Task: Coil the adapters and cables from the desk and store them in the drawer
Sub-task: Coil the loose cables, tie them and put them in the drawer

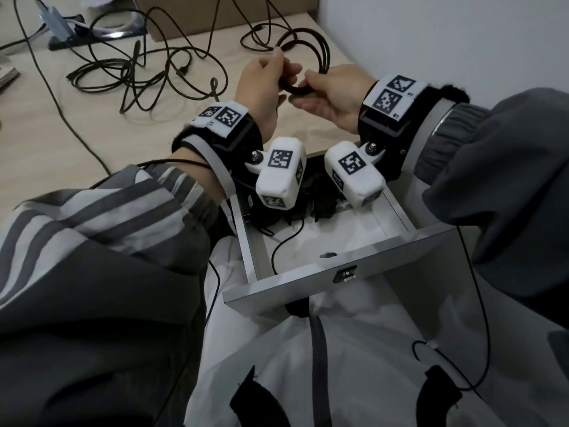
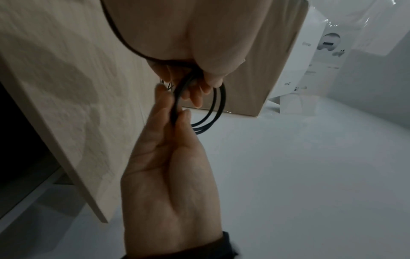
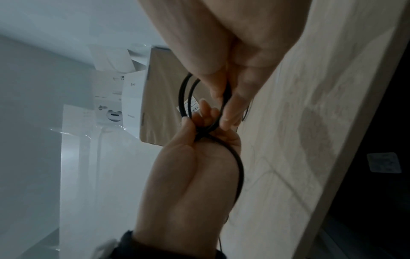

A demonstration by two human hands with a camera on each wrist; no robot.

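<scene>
The tabletop (image 1: 37, 124) is pale wood-grain laminate with a matt finish. The black cable (image 1: 320, 53) looks like smooth matt rubber or plastic. The drawer (image 1: 308, 282) has smooth white panels and a small metal fitting (image 1: 345, 275). Behind stands a matt brown cardboard box (image 1: 234, 10). The sleeves (image 1: 92, 241) are soft cloth.

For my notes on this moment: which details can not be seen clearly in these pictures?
- Back of the drawer, head view: the wrist cameras cover its dark contents.
- Cable ends, all views: hidden inside the left hand and right hand.
- White box print, wrist views: too small.
</scene>
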